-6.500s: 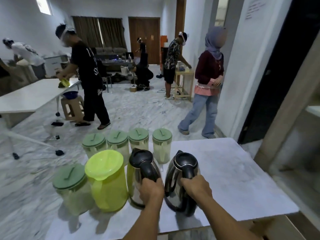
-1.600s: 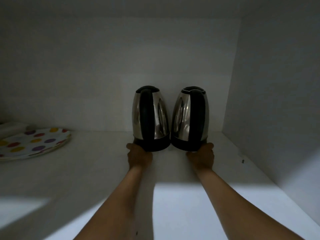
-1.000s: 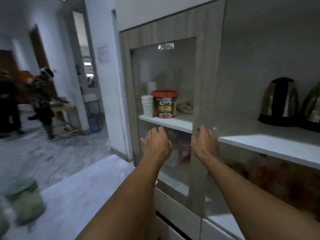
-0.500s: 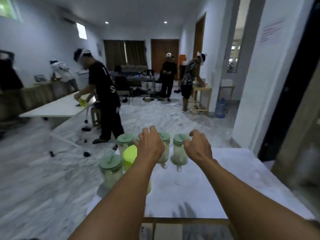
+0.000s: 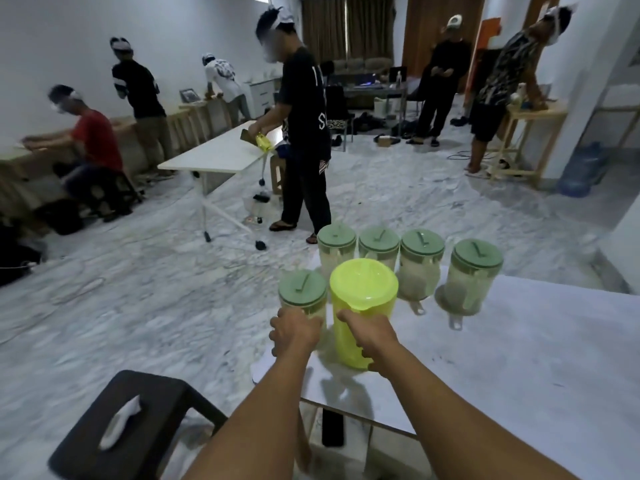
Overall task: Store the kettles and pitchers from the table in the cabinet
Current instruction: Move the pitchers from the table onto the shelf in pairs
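Pitchers remain on the white table (image 5: 519, 358): six in all, with no kettle in sight there. Left hand (image 5: 294, 332) curls around the near clear plastic pitcher with a green lid (image 5: 303, 296), while right hand (image 5: 372, 336) closes on the handle side of the bright yellow-green plastic pitcher (image 5: 362, 299). Neither looks lifted yet. Four more green-lidded clear pitchers (image 5: 420, 268) stand behind, untouched, so most of the storing seems left to do.

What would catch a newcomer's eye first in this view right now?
Probably the bright yellow-green pitcher at the table's near left corner, with the right hand at its handle side. Next, the left hand on the clear green-lidded pitcher beside it, and four more green-lidded pitchers in a row behind. Beyond, several people work in the marble-floored room.
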Demonstrator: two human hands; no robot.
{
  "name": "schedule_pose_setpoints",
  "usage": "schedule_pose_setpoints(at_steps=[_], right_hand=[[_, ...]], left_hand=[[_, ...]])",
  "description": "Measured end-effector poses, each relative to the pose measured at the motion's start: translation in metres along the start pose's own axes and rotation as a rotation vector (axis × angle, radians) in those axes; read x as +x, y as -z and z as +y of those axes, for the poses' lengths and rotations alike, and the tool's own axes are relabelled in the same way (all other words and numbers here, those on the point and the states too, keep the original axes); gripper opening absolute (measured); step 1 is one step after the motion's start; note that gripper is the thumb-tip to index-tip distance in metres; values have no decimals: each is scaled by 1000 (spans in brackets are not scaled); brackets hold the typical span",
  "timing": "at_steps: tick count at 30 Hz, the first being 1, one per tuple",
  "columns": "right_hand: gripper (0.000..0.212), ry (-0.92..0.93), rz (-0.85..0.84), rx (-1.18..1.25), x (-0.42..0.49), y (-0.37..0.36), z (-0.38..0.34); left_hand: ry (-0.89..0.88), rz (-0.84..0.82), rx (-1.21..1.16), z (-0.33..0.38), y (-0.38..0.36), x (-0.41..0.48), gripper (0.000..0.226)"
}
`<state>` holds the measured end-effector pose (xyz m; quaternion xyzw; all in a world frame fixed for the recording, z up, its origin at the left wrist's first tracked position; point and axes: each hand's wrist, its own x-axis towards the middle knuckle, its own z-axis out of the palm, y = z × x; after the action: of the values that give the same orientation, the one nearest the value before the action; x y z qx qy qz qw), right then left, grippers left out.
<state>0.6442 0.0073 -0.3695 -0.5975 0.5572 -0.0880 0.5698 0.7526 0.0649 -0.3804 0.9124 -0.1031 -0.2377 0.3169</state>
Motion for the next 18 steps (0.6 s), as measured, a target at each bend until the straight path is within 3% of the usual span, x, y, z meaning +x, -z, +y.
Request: schedule_pose_setpoints(at_steps=[4, 9, 12, 18], right_hand=[[21, 68, 28, 144, 10, -11, 5], [20, 52, 72, 238, -2, -14, 7], [28, 84, 184, 280, -27, -13, 3], [37, 192, 469, 573, -108, 36, -20]], left_hand=[[15, -36, -33, -9, -13, 16, 54], [-21, -84, -185, -14, -10, 7, 52], [-20, -150, -362, -11, 17, -5, 55], [-305, -269, -486, 32, 73, -45, 70]])
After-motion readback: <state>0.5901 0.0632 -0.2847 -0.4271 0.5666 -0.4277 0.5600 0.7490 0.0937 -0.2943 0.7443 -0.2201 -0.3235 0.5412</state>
